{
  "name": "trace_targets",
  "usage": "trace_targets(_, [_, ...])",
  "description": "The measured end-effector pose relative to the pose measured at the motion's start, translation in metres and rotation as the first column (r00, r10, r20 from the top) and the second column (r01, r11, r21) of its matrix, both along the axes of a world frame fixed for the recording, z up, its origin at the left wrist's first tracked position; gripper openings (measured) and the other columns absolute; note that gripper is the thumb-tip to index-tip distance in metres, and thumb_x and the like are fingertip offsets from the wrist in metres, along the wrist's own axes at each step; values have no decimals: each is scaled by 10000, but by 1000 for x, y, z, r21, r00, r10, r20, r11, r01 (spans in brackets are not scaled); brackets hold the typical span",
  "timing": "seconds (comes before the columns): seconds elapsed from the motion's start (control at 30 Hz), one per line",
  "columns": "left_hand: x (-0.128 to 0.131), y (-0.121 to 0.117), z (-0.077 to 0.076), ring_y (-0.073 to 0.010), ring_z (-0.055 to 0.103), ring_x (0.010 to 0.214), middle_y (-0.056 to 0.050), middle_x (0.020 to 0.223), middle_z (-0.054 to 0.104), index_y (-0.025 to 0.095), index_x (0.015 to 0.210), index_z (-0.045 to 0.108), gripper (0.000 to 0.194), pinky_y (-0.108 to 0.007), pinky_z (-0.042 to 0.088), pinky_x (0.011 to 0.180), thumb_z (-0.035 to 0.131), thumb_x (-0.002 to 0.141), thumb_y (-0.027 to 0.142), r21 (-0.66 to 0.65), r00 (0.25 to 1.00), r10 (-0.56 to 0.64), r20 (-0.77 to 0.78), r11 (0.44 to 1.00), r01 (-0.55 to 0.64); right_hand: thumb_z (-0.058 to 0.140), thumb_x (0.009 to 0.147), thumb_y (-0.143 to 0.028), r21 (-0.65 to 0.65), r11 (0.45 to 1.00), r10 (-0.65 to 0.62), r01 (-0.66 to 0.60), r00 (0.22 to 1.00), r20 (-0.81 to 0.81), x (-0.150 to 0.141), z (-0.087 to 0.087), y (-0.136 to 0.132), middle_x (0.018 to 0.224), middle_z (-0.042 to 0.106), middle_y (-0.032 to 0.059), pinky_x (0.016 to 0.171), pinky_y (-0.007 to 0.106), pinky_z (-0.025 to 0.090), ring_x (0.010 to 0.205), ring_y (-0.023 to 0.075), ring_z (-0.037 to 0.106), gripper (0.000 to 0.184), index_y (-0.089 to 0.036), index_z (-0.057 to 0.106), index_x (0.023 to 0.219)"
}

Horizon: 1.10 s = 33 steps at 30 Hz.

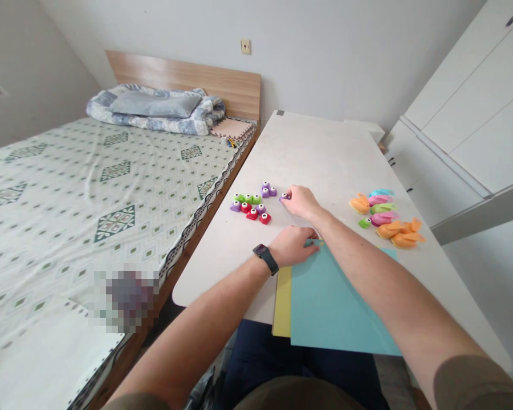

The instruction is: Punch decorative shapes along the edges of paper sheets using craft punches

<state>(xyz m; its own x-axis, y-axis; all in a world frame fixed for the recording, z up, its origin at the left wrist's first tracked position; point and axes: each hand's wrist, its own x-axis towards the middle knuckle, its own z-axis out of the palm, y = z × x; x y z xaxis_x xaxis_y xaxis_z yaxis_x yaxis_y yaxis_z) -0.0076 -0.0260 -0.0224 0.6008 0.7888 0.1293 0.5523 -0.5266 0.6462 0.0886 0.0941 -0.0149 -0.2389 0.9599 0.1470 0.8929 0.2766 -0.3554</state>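
My right hand (302,202) reaches forward across my left arm's side, fingertips closed on a small purple craft punch (284,197) with a white eye-shaped button. Nearer to me, my left hand (294,245), with a dark watch on its wrist, has its fingers curled at the top left corner of a light blue sheet of paper (333,302). A yellow sheet (283,302) shows from under the blue one. Left of my right hand sit several similar punches: purple (265,192), green (248,199) and red (252,214).
At the table's right lie several larger animal-like plastic pieces, orange (404,233), pink (383,218) and blue (381,193), with a small green punch (365,222) beside them. A bed (154,188) runs along the left of the white table (316,148); white cabinets (461,114) stand right.
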Motion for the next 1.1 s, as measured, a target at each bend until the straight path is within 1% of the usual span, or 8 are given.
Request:
trace_targets(0.1, [-1,0,-1,-246,722,999,-59,1101,768,185,1104,718,283,-328,544,871,598,892,328,14,1000,0,-2,1000,0,662,878,-324,18,1000,5,-4,999,-50,7,4,-8,994,748,111,812,343,495,908,234,679,159,-193,672,967])
trace_targets(0.2, [-1,0,-1,-233,723,959,-55,1066,771,190,1102,723,282,-318,539,847,594,896,333,17,1000,-3,5,1000,3,630,900,-326,-23,999,30,-39,949,-313,22,14,-25,1008,733,68,757,322,501,856,193,679,188,-215,606,1050])
trace_targets(0.37, [0,-1,3,-209,716,910,-46,1032,771,196,1085,727,267,-288,525,806,593,897,330,11,1000,7,-2,1000,-7,676,880,-334,-241,927,-38,-289,567,-823,63,35,-65,1015,669,29,570,255,454,875,193,697,276,-246,528,1096])
trace_targets(0.47, [1,-2,6,-200,712,874,-41,1014,773,197,1091,730,269,-280,516,780,596,896,324,6,1000,14,-18,1000,-14,761,828,-291,-295,857,-126,-422,385,-914,92,45,-91,1031,653,21,607,247,453,889,173,670,328,-248,567,1089])
trace_targets(0.57, [1,-2,7,-194,707,854,-35,999,774,202,1100,733,275,-281,509,781,593,898,325,0,999,15,-33,1000,-15,794,804,-241,-324,825,-196,-463,304,-932,117,51,-113,993,646,15,639,252,444,882,156,630,319,-243,610,1064])
trace_targets(0.7, [2,-1,5,-198,704,899,-28,1023,770,216,1117,731,287,-286,506,800,588,899,335,-10,1000,9,-30,1000,-9,788,831,-281,-350,834,-228,-427,311,-922,140,51,-129,913,636,7,626,257,417,783,129,572,254,-235,629,1024])
trace_targets(0.87, [2,-1,6,-195,702,908,-24,1027,768,222,1121,729,288,-288,505,809,581,900,333,-20,999,22,-33,1000,-22,827,796,-303,-347,868,-170,-356,443,-880,157,39,-130,896,633,0,630,248,422,767,119,558,343,-230,616,1056])
trace_targets(1.1, [4,-1,10,-193,705,914,-22,1036,772,216,1114,736,281,-287,509,807,577,899,305,-40,999,26,-33,999,-27,867,731,-323,-346,885,-123,-311,561,-818,163,15,-130,1010,650,31,891,357,521,950,175,621,459,-230,603,1094])
